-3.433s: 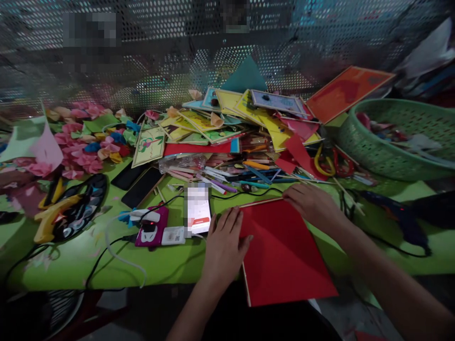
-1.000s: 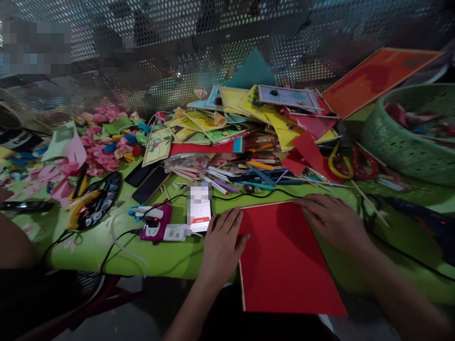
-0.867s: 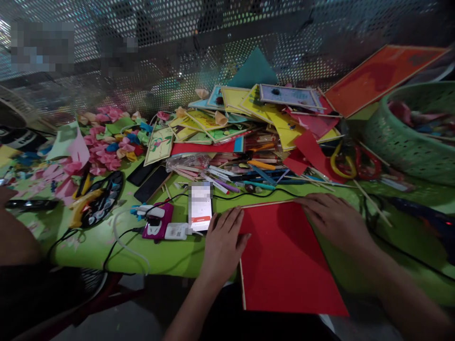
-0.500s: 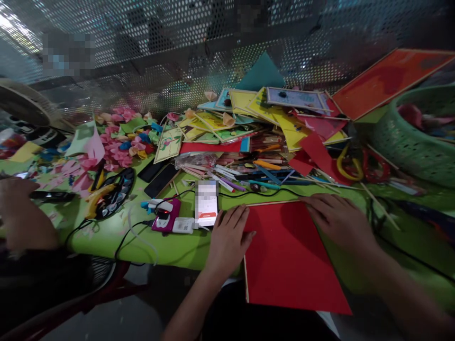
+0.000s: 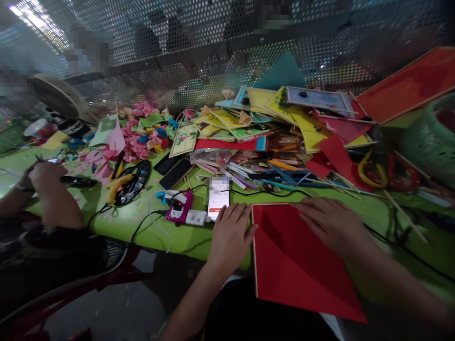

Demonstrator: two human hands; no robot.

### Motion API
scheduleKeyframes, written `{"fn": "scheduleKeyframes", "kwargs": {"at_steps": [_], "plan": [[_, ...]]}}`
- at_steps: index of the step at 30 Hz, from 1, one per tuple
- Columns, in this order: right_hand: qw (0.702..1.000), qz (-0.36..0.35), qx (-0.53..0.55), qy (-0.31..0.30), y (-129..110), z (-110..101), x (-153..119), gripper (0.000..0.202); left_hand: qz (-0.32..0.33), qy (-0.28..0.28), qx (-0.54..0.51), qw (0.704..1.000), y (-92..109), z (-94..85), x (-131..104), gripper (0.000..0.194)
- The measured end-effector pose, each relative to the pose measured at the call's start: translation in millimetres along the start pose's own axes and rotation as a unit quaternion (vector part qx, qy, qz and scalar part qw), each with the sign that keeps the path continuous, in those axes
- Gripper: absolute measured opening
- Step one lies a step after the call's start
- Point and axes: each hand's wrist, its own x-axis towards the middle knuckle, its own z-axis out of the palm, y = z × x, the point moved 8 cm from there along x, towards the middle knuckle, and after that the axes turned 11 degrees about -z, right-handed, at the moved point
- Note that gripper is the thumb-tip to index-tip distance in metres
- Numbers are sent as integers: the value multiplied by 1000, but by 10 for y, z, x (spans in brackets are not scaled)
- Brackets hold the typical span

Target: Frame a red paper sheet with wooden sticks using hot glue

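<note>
A red sheet of card lies in front of me, its near end reaching past the table edge above my lap. Thin pale wooden strips line its left side and top edge. My left hand rests at the upper left corner, fingers stretched out and thumb apart, touching the card's edge. Over the upper right part lies my right hand, its fingers extended flat along the top edge. I see nothing gripped in either hand. Just beyond my left fingers is a lit phone, plugged in by a white charger.
A purple power strip with cables sits left of the phone. Behind lie pens, sticks, framed pictures, yellow-handled scissors and pink paper flowers. A green basket stands right. At left are another person's hands.
My right hand has slid left from the card's upper right corner, farther over the card. My left hand stays at its corner. The view has turned left, showing more of the other person's hands.
</note>
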Motion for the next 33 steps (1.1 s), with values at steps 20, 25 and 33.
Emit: {"fn": "scheduleKeyframes", "kwargs": {"at_steps": [20, 25, 33], "plan": [[999, -36, -25, -14, -231, 119, 242, 35, 21, -15, 14, 1000, 91, 135, 169, 41], [999, -22, -17, -29, -209, 181, 210, 35, 20, -16, 9, 1000, 90, 150, 189, 41], [999, -3, 2, -46, -196, 197, 214, 37, 32, -2, 7, 999, 101, 152, 191, 37]]}}
